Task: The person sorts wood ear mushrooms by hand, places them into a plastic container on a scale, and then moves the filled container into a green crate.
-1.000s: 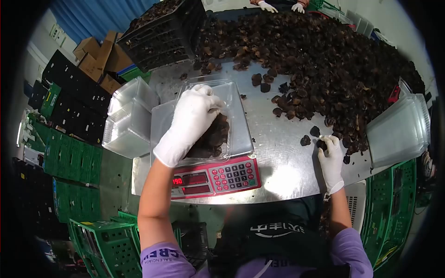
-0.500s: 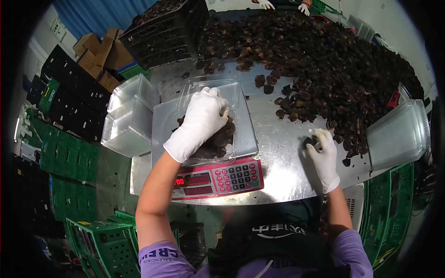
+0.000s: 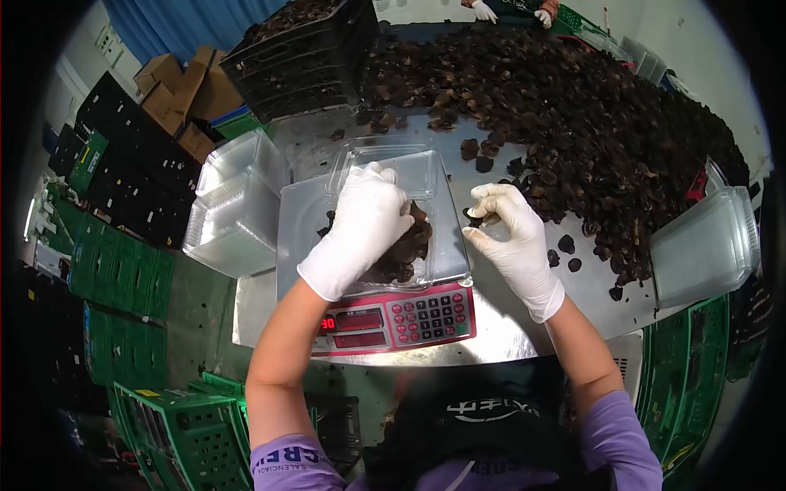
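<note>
My gloved left hand is over a clear plastic container that sits on the electronic scale. Its fingers curl down, and what they grip, if anything, is hidden. Dark wood ear mushrooms lie in the container beside and under that hand. To the right of the scale, my gloved right hand pinches a small dark wood ear mushroom between thumb and fingers. Red digits glow on the scale's display, partly covered by my left forearm.
A large heap of wood ear mushrooms spreads over the metal table. Stacked clear containers stand left of the scale, and more stacked tubs are at right. A black crate is behind. Another person's gloved hands show at the far side.
My right hand has moved up and left from the table toward the scale, carrying a dark piece. The visible display digits went from 00 to 90. My left hand stays over the container.
</note>
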The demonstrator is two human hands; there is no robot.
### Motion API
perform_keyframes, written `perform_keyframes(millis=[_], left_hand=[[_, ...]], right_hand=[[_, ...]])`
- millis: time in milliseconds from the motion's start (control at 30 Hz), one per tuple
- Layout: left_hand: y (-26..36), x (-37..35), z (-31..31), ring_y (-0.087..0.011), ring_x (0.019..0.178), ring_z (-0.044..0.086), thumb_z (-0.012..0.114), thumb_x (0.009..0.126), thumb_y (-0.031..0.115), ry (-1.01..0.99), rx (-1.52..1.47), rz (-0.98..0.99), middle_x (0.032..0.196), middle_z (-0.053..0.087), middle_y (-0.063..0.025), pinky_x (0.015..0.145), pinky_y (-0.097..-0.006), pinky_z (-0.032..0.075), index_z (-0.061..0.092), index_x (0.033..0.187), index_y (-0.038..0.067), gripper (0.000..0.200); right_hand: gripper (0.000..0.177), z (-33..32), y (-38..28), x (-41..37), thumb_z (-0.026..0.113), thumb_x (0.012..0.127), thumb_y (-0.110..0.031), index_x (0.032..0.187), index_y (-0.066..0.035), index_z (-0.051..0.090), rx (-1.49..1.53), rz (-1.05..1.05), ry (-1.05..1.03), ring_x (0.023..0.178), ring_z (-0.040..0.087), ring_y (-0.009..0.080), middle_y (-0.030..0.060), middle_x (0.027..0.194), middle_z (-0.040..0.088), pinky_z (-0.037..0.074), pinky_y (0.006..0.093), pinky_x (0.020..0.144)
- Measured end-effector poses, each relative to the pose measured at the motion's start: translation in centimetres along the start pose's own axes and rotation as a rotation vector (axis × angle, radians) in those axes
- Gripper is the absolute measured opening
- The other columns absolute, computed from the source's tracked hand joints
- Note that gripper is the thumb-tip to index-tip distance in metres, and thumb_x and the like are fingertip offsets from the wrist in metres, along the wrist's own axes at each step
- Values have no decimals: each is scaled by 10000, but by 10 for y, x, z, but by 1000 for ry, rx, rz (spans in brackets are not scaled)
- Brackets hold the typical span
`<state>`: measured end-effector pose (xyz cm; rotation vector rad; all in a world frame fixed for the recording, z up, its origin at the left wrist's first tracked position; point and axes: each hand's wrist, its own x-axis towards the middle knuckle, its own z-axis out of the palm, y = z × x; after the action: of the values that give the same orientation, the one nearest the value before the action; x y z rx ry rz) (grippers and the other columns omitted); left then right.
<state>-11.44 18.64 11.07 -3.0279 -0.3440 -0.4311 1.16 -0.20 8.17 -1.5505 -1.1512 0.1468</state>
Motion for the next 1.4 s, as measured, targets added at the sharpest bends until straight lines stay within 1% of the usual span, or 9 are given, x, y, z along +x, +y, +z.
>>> perform_keyframes(millis=[267, 567, 667, 833, 900, 1033, 1100, 1233, 1400], left_hand=[[4, 0, 3, -285, 925, 558, 776, 634, 172, -76, 82, 19, 882, 602, -78, 823, -404, 457, 692, 708, 86, 141], [-15, -31, -35, -86, 715, 543, 714, 722, 15, 213, -948, -414, 768, 594, 24, 686, -237, 439, 603, 714, 40, 114], [-10, -44, -50, -30, 702, 513, 651, 811, -21, 264, -1120, -532, 774, 586, 37, 646, -181, 402, 589, 782, 50, 98], [43, -64, -46, 19, 672, 468, 668, 816, -59, 355, -1249, -493, 725, 544, 69, 583, -157, 386, 607, 813, 50, 124], [81, -65, -40, -65, 732, 581, 658, 799, -48, 219, -1179, -372, 792, 603, 1, 672, -224, 485, 624, 844, 35, 99], [148, -71, 16, -229, 741, 670, 693, 826, 109, 91, -1172, -122, 823, 678, -89, 675, -336, 523, 685, 982, 60, 164], [157, -75, 19, -241, 765, 672, 697, 831, 120, -7, -1191, 12, 837, 681, -94, 685, -346, 524, 693, 988, 70, 165], [145, -89, 11, -242, 760, 667, 692, 837, 116, 30, -1115, 41, 816, 673, -92, 685, -347, 523, 696, 969, 66, 142], [89, -103, -23, -178, 727, 653, 666, 817, -11, 367, -978, -407, 836, 685, -69, 692, -287, 517, 691, 932, 32, 125]], right_hand=[[191, 1, 3, -5, 713, 777, -9, 950, -15, 635, 51, 37, -12, 939, 623, 183, 99, 1132, 587, 517, 281, 811], [207, 31, -3, 24, 705, 800, -64, 994, -31, 638, 35, -64, -95, 970, 617, 269, 111, 1124, 596, 489, 323, 863], [253, 43, -5, 30, 692, 832, -110, 1070, -26, 667, -117, -174, -302, 1056, 610, 290, 126, 1134, 633, 486, 345, 909], [270, 5, -25, 7, 669, 846, -93, 1106, -20, 666, -108, -238, -167, 1022, 628, 259, 137, 1126, 651, 487, 336, 885], [353, -20, -39, -19, 658, 876, -117, 1218, -38, 622, 228, 249, -360, 997, 639, 185, 86, 1137, 664, 490, 309, 872], [360, -75, -21, -89, 718, 836, -99, 1175, -2, 645, 119, 414, -386, 869, 636, 147, 93, 1043, 688, 517, 286, 795], [333, -108, -32, -117, 744, 813, -117, 1118, -6, 671, 270, 835, -306, 769, 656, 159, 114, 939, 708, 520, 284, 726], [397, -181, -44, -174, 817, 679, -186, 1026, -38, 696, -783, 400, -938, 658, 658, 312, 154, 722, 662, 522, 375, 645], [441, -184, -23, -198, 810, 660, -235, 1042, -66, 668, -983, 519, -618, 755, 640, 359, 152, 830, 670, 500, 430, 691]])
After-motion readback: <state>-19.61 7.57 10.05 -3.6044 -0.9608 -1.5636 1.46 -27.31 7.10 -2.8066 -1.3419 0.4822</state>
